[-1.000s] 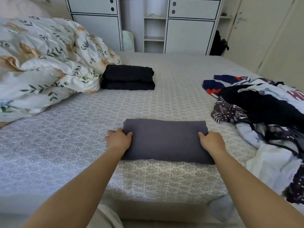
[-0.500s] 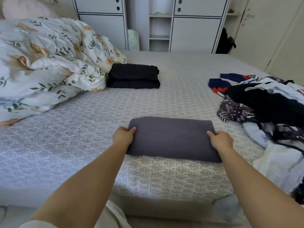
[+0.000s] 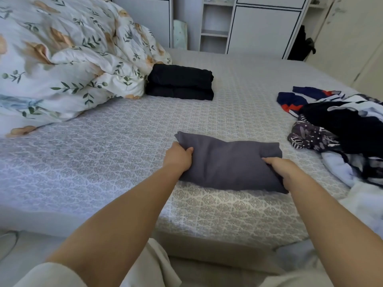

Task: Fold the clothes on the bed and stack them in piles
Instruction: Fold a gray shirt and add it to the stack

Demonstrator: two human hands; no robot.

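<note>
A folded grey garment [image 3: 228,162] lies near the front edge of the bed [image 3: 103,146], bulging upward in the middle. My left hand [image 3: 179,156] grips its left end, thumb on top. My right hand [image 3: 279,168] grips its right end, fingers curled round the fabric. A pile of two folded black garments [image 3: 180,81] sits farther back, against the duvet. A heap of unfolded clothes [image 3: 342,129] covers the bed's right side.
A bunched floral duvet [image 3: 68,59] fills the bed's back left. White cupboards and open shelves [image 3: 217,23] stand behind the bed. Patterned bedspread shows between the grey garment and the black pile.
Both hands closed tighter on the grey garment's ends, and it bunched up off the bed. The view tilted down and shifted left.
</note>
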